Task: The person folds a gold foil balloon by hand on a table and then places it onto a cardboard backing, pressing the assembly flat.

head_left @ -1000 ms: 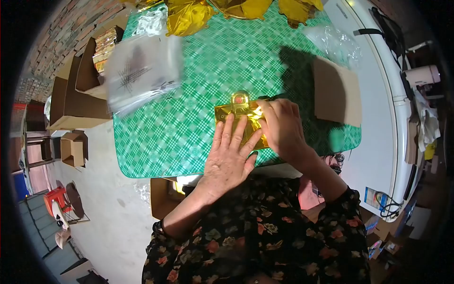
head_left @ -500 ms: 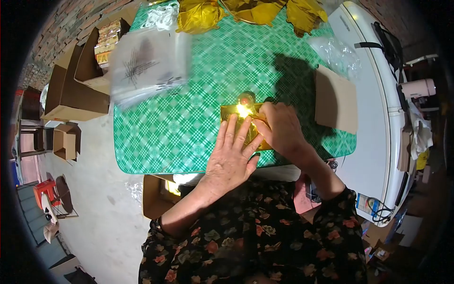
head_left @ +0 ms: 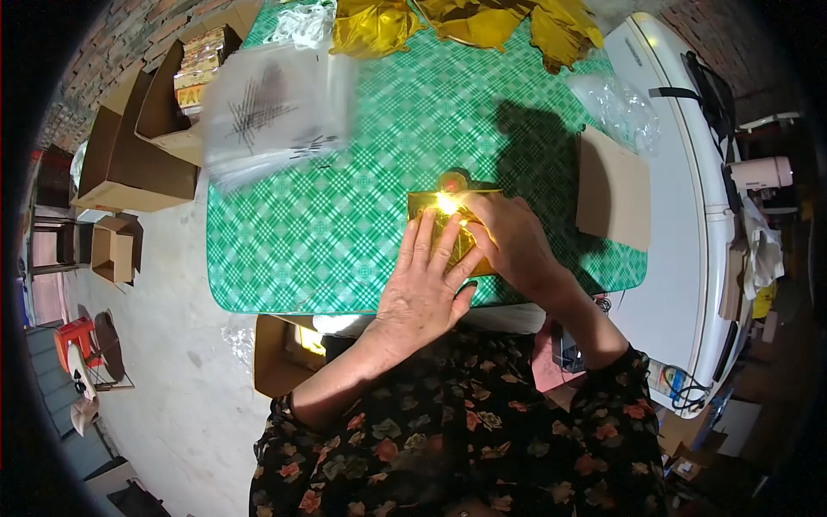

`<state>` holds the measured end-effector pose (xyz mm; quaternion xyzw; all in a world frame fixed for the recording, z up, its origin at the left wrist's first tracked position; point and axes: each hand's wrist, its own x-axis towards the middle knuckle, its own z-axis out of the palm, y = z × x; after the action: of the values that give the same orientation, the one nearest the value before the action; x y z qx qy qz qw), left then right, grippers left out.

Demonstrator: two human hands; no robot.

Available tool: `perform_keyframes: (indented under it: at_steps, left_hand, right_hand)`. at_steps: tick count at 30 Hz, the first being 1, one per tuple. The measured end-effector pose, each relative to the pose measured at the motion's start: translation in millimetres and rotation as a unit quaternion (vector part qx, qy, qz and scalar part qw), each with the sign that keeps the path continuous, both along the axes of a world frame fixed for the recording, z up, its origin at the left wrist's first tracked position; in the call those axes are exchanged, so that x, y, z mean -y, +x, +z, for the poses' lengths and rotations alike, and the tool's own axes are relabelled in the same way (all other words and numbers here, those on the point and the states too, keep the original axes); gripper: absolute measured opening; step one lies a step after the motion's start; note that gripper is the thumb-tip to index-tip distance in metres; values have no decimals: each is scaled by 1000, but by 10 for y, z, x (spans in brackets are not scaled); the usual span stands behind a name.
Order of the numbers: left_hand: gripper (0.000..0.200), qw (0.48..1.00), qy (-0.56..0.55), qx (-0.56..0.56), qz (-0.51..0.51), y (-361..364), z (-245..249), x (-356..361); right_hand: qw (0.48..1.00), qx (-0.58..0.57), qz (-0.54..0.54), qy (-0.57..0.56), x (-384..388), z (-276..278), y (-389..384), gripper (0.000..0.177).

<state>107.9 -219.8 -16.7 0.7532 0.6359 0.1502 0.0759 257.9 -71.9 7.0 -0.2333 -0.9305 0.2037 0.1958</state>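
A shiny gold foil piece (head_left: 482,264), folded flat into a rough rectangle, lies near the front edge of the green checked table. My left hand (head_left: 422,280) rests on it palm down, fingers spread, holding nothing. At the foil's upper right, my right hand (head_left: 508,237) is closed, with curled fingers pressed against the foil. Whether anything is pinched in those fingers is hidden. Strong glare covers the foil between the two hands. Just beyond its far edge sits a small round object (head_left: 451,182), reddish in the middle, whose kind I cannot make out.
Crumpled gold foil pieces (head_left: 474,21) lie along the table's far edge. A stack of clear plastic bags (head_left: 276,112) is at the far left, beside cardboard boxes (head_left: 138,164). To the right are a cardboard piece (head_left: 613,189), clear plastic (head_left: 620,108) and a white appliance (head_left: 668,172).
My right hand has shifted slightly left along the foil's upper edge, its fingers more tucked in. My left hand stays spread on the foil. The camera view has moved a little.
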Motion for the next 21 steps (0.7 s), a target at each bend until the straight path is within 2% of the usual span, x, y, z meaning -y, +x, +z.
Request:
perform_keyframes:
  at_steps: [5, 11, 17, 21]
  left_hand:
    - [63, 1000, 13, 0, 2, 1, -5, 4]
    - [57, 1000, 28, 5, 5, 2, -12, 7]
    - [55, 999, 42, 6, 12, 12, -31, 3]
    - [55, 999, 49, 10, 15, 11, -45, 3]
  right_hand:
    - [1000, 7, -24, 19, 39, -19, -21, 50]
    - [998, 48, -45, -10, 51, 55, -73, 48]
    - [999, 14, -42, 1, 79, 97, -137, 48]
    - [997, -17, -43, -64, 40, 33, -130, 47]
